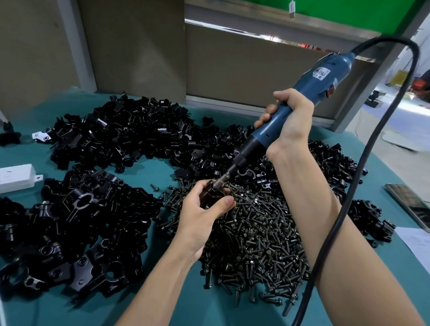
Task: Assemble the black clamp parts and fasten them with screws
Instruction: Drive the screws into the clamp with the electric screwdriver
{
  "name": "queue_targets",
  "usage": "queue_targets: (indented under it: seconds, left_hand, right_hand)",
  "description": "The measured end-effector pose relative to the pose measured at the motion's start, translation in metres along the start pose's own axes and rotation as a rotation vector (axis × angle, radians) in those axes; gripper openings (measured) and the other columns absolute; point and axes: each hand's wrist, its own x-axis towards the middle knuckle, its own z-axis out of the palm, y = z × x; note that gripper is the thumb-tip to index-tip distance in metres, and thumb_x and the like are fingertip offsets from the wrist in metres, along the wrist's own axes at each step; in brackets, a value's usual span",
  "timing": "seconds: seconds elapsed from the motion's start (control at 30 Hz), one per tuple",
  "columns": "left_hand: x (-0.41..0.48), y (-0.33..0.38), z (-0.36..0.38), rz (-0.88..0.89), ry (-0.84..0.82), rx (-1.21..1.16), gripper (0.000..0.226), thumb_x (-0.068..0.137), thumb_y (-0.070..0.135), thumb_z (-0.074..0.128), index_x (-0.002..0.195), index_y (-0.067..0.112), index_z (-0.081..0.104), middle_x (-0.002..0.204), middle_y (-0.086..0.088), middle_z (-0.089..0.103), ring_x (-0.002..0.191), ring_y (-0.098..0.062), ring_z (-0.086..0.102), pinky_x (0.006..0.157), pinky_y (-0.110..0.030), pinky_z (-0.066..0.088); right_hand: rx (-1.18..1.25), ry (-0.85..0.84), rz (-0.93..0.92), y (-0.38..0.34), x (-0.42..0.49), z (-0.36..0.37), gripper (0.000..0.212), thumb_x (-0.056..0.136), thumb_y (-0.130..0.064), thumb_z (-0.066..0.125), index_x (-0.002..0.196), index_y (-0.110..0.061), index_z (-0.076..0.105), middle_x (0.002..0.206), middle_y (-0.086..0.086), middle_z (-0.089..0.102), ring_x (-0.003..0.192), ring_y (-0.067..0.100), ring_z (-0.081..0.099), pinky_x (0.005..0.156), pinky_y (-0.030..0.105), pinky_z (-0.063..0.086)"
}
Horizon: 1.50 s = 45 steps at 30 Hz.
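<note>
Nearest me at 6 o'clock is the teal table [201,316], with a black cable [351,200] rising at 4 o'clock. At centre I see the left hand [204,212] curled round a black clamp [213,195], over the far-left edge of the screw pile [254,239]. The screwdriver [320,78] bit meets the clamp's top, and the right hand [290,124] is wrapped round its blue body at 1 o'clock. Clamp parts [126,133] lie heaped at 11 o'clock.

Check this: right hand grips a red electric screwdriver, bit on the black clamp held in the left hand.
Not red: the head view shows a blue electric screwdriver in the right hand, bit on the black clamp held in the left hand.
</note>
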Motion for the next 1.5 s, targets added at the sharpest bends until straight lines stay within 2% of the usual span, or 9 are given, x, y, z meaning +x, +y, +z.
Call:
queue_targets:
  seconds: [0.3,0.43,0.8,0.93,1.0,1.23,1.3,1.4,1.5]
  left_hand:
    - [0.000,0.000,-0.001,-0.007,-0.024,-0.004,0.045,0.058,0.045,0.092,0.095,0.032,0.070,0.108,-0.010,0.073,0.109,-0.032,0.069,0.111,-0.052,0.042]
    - [0.000,-0.001,-0.001,-0.011,-0.020,0.002,0.032,0.065,0.033,0.086,0.092,0.032,0.069,0.110,-0.013,0.072,0.110,-0.032,0.068,0.111,-0.052,0.042]
    - [0.001,-0.002,-0.002,-0.023,-0.004,-0.035,0.028,0.064,0.033,0.086,0.085,0.039,0.068,0.110,-0.019,0.071,0.114,-0.037,0.065,0.111,-0.050,0.043]
    - [0.002,-0.003,-0.003,-0.033,-0.008,-0.087,0.050,0.061,0.035,0.094,0.100,0.025,0.066,0.100,-0.005,0.074,0.106,-0.031,0.070,0.110,-0.049,0.044]
    - [0.001,-0.005,-0.002,-0.048,-0.054,-0.168,0.052,0.062,0.031,0.088,0.105,0.016,0.062,0.093,-0.002,0.074,0.095,-0.025,0.074,0.110,-0.048,0.045]
    - [0.000,-0.004,0.000,-0.076,-0.149,-0.250,0.045,0.070,0.020,0.083,0.109,0.010,0.061,0.091,0.001,0.074,0.093,-0.022,0.074,0.105,-0.044,0.050]
    - [0.000,-0.004,-0.001,-0.082,-0.156,-0.181,0.048,0.066,0.022,0.087,0.106,0.012,0.063,0.096,-0.001,0.074,0.099,-0.025,0.072,0.103,-0.041,0.050]
    - [-0.001,-0.005,0.001,-0.119,-0.137,-0.193,0.045,0.068,0.013,0.082,0.108,0.011,0.062,0.099,-0.003,0.075,0.099,-0.026,0.073,0.098,-0.036,0.053]
    - [0.002,-0.001,-0.003,-0.138,-0.099,-0.359,0.046,0.066,0.003,0.075,0.109,0.009,0.061,0.098,-0.006,0.076,0.095,-0.024,0.073,0.085,-0.025,0.057]
  right_hand:
    - [-0.008,-0.006,-0.003,0.001,-0.001,0.000,0.017,0.074,-0.006,0.058,0.067,-0.014,0.045,0.057,0.002,0.046,0.044,0.015,0.041,0.047,0.024,0.041]
    - [-0.013,-0.012,-0.003,0.002,-0.002,0.001,0.017,0.075,-0.006,0.058,0.067,-0.014,0.044,0.057,0.002,0.046,0.044,0.015,0.041,0.047,0.024,0.041]
    - [-0.031,-0.025,-0.008,0.005,-0.003,0.008,0.019,0.076,-0.005,0.057,0.064,-0.013,0.044,0.056,0.003,0.046,0.043,0.016,0.040,0.047,0.024,0.040]
    - [-0.028,-0.030,-0.014,0.006,-0.003,0.009,0.018,0.075,-0.005,0.057,0.065,-0.013,0.044,0.057,0.003,0.046,0.044,0.016,0.040,0.048,0.024,0.040]
    - [-0.039,-0.043,-0.027,0.005,-0.003,0.009,0.018,0.075,-0.005,0.057,0.065,-0.013,0.045,0.057,0.003,0.046,0.045,0.017,0.040,0.048,0.024,0.040]
    - [-0.013,-0.221,-0.006,-0.006,-0.008,0.008,0.011,0.082,-0.007,0.049,0.073,-0.013,0.049,0.054,-0.001,0.042,0.043,0.014,0.037,0.046,0.022,0.037]
    - [0.027,-0.357,0.046,-0.013,-0.011,0.006,0.007,0.076,-0.009,0.047,0.078,-0.012,0.052,0.052,-0.003,0.040,0.042,0.012,0.035,0.046,0.021,0.035]
    - [0.033,-0.526,0.052,-0.027,-0.015,0.002,0.019,0.065,-0.013,0.047,0.081,-0.009,0.057,0.048,-0.004,0.040,0.039,0.010,0.036,0.044,0.019,0.034]
    - [-0.007,-0.470,-0.024,-0.036,-0.015,0.003,0.016,0.066,-0.010,0.048,0.079,-0.010,0.056,0.048,-0.004,0.041,0.040,0.012,0.037,0.045,0.020,0.033]
